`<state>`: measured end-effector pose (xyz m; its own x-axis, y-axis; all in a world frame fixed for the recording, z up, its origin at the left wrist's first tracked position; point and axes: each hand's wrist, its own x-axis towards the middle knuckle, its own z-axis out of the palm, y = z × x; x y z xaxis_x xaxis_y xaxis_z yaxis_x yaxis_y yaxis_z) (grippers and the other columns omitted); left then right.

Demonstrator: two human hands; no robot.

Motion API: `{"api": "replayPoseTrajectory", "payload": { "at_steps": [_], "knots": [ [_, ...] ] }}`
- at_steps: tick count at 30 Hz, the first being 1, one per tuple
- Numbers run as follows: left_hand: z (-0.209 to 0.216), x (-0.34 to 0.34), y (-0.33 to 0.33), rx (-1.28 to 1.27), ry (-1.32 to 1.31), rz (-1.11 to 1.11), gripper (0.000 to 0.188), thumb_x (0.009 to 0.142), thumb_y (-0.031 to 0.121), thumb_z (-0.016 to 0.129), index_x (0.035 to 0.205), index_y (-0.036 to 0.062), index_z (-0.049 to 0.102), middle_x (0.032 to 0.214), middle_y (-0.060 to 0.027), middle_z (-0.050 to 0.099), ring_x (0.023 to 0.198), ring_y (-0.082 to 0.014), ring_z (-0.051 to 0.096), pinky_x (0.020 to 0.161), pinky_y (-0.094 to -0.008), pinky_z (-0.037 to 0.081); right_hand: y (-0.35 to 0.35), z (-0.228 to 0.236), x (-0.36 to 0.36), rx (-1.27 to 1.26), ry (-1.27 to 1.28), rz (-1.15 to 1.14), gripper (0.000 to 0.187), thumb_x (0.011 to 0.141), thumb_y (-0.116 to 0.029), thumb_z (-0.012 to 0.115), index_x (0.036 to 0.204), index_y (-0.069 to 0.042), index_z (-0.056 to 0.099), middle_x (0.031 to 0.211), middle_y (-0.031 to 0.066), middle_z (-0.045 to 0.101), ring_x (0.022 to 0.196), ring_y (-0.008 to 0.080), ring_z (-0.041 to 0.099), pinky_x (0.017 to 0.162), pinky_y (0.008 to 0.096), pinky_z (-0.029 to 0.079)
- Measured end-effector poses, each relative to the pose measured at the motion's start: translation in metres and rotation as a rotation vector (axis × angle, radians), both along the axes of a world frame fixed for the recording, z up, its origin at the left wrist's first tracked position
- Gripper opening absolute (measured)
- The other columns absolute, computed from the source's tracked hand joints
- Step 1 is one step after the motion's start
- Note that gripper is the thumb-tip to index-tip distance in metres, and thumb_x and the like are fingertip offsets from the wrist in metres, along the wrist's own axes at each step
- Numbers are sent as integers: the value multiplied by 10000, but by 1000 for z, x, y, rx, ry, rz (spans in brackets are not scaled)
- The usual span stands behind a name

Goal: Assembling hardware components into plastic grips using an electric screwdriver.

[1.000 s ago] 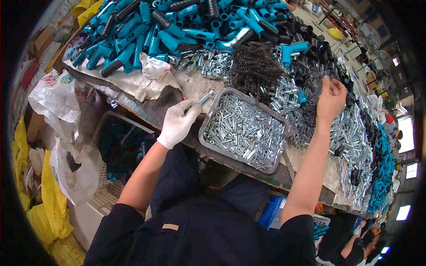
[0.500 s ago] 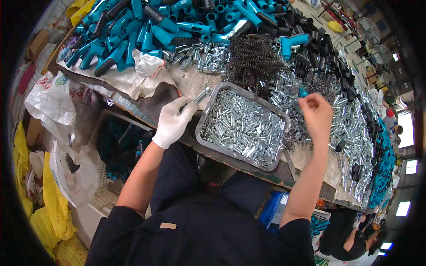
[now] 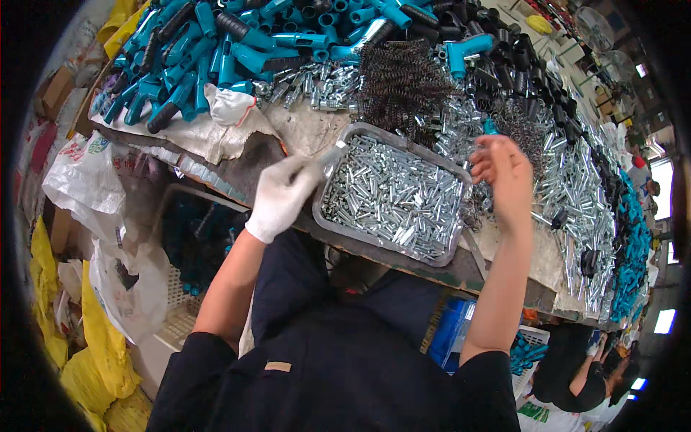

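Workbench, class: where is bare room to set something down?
Bare pale cloth shows between the crumpled red-edged white fabric and the grey rectangular plastic tray; another patch lies between the right forearm and silvery metal tubes. Beyond the tray, dark coiled springs and teal plastic handles lie crowded.

windows (image 3: 664,321) on my right glare flat white; the bench (image 3: 302,131) before me is well lit, metal pins (image 3: 389,191) glinting, while the crate (image 3: 173,333) at left holds deep shadow. my right hand (image 3: 509,176) blurs slightly, and edges bend toward black corners.
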<state>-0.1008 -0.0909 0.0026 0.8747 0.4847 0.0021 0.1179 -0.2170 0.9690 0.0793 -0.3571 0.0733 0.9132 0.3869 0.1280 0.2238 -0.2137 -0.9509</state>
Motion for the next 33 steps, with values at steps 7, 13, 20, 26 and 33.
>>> {"api": "replayPoseTrajectory", "payload": {
  "at_steps": [7, 13, 20, 26, 33],
  "knots": [
    [55, -12, -35, 110, 132, -390, 281, 813, 200, 671, 974, -30, 675, 721, -119, 633, 655, -123, 584, 619, -290, 467, -6, -31, -66, 165, 354, 416, 233, 957, -98, 518, 1139, 32, 584, 953, 138, 675, 762, 138, 638, 683, 278, 529],
    [69, -10, -56, 441, 124, -675, 491, 742, 314, 772, 1112, 10, 662, 866, -194, 684, 788, -310, 682, 709, -349, 530, -10, -36, -108, 56, 322, 357, 301, 787, 10, 720, 1085, 13, 676, 932, 64, 694, 838, 85, 625, 728, 234, 513],
    [50, -13, -87, 722, -29, -758, 381, 793, 307, 680, 1074, 63, 602, 755, -115, 643, 695, -302, 655, 587, -418, 502, -27, -51, -144, 58, 371, 239, 304, 800, -18, 734, 1091, 21, 653, 950, 70, 697, 843, 79, 625, 736, 221, 513],
    [27, 2, -49, 405, 41, -298, 202, 883, 193, 625, 992, 23, 635, 680, -59, 614, 583, -102, 541, 507, -276, 407, -122, -77, -174, 131, 803, 449, 398, 807, -57, 734, 1185, 6, 626, 1035, 133, 701, 889, 133, 667, 760, 263, 550],
    [-36, 17, 13, -483, 110, 338, 315, 983, 366, 466, 1167, 140, 584, 1004, 52, 638, 712, -19, 538, 499, -162, 349, -332, -265, -211, 197, 716, -1205, 149, 825, -168, 695, 831, -21, 670, 759, 52, 646, 638, 124, 584, 556, 263, 454]
  ]
}}
